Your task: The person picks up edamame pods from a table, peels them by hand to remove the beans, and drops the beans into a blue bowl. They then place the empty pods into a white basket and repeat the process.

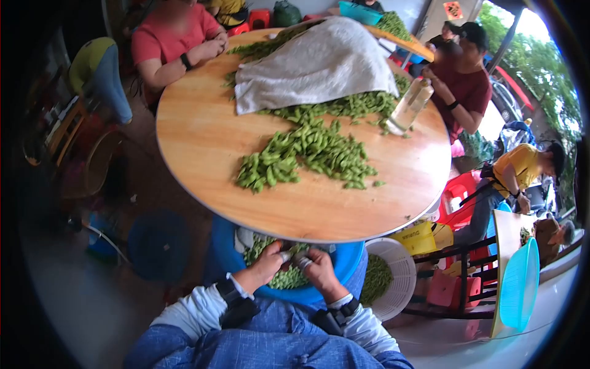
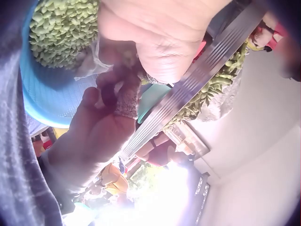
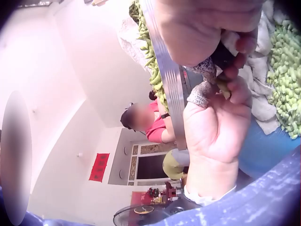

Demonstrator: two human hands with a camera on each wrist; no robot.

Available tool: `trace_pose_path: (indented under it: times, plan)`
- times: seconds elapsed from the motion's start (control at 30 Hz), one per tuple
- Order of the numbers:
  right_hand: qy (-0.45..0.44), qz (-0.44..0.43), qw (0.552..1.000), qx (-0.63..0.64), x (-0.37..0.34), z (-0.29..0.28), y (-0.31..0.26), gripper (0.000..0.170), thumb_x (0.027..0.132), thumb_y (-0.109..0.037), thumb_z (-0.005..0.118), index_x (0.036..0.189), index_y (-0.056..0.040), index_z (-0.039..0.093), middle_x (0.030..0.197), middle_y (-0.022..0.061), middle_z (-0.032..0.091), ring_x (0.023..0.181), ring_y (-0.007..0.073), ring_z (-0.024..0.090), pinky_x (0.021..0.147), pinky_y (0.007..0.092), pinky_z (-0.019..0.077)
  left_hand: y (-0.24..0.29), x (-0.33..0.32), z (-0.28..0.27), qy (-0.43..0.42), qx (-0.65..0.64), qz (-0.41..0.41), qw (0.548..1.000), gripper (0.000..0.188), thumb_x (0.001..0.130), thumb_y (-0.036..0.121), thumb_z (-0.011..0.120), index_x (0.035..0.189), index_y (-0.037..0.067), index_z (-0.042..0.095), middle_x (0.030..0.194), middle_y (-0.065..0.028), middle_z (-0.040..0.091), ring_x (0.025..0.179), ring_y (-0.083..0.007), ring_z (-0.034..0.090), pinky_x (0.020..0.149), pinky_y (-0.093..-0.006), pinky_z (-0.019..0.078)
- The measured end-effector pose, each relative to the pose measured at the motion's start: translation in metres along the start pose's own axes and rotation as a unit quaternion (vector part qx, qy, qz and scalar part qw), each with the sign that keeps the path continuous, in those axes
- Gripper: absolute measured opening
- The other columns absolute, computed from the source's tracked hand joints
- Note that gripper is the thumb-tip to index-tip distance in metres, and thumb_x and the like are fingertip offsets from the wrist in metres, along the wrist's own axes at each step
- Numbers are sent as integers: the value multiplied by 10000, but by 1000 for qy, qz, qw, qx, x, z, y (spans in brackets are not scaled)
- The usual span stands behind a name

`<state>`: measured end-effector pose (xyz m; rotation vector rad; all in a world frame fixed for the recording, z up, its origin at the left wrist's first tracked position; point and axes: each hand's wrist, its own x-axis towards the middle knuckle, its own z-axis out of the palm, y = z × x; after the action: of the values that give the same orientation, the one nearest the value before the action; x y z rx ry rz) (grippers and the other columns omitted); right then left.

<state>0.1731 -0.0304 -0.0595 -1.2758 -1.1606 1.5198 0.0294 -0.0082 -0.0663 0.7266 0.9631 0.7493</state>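
My left hand (image 1: 267,264) and right hand (image 1: 321,270) meet over a blue basin (image 1: 350,261), close to the table's near edge. Between their fingertips is a green soybean pod (image 3: 224,88), mostly hidden by the fingers; both hands pinch it. Each thumb wears a speckled grey cover (image 3: 199,94). Shelled green soybeans (image 2: 63,33) fill the basin below the hands. A pale cloth (image 3: 261,89) hangs at the basin's side.
A round wooden table (image 1: 203,147) bears a pile of pods (image 1: 307,150), a grey towel (image 1: 313,61) and a clear bottle (image 1: 410,107). On the right stands a white basket (image 1: 399,277) holding green pieces. Several people sit around.
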Motion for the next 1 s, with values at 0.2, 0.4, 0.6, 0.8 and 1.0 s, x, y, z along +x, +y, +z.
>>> trace_pose_path:
  times: [0.2,0.4,0.6,0.8,1.0]
  plan:
    - [21,51,996,72,-1,0,2,90,771,-101,540,787,-31,595,664,-45,535,541,25,397,474,184,308,-3,4,-3,15,4,19,1000,278,769,-13,427,1026,80,475,851,10,521,684,-90,488,526,-222,405]
    - [180,-9,978,107,-17,-42,-2,127,789,-144,542,836,-33,582,677,-17,539,566,55,450,475,180,330,-15,6,-32,-50,436,111,892,308,740,11,499,1046,45,493,874,-95,555,751,-118,516,626,-245,428]
    - [410,-62,854,316,-74,-153,35,134,779,-87,482,876,-4,522,710,28,529,602,118,505,561,207,459,80,-30,10,-113,459,320,821,181,727,100,572,884,12,578,762,-167,587,752,-304,572,665,-342,452]
    - [391,-30,904,168,-85,-133,31,141,772,-131,565,887,-52,548,674,24,561,506,88,496,424,189,371,155,52,57,-25,545,506,668,179,709,116,584,854,13,576,788,-161,584,733,-315,559,649,-365,454]
    - [333,-1,940,74,-94,-95,9,229,794,-168,552,970,-22,553,717,12,557,602,69,488,513,186,370,130,138,80,-1,681,457,572,66,680,91,484,720,45,509,761,-135,551,768,-290,532,655,-391,441]
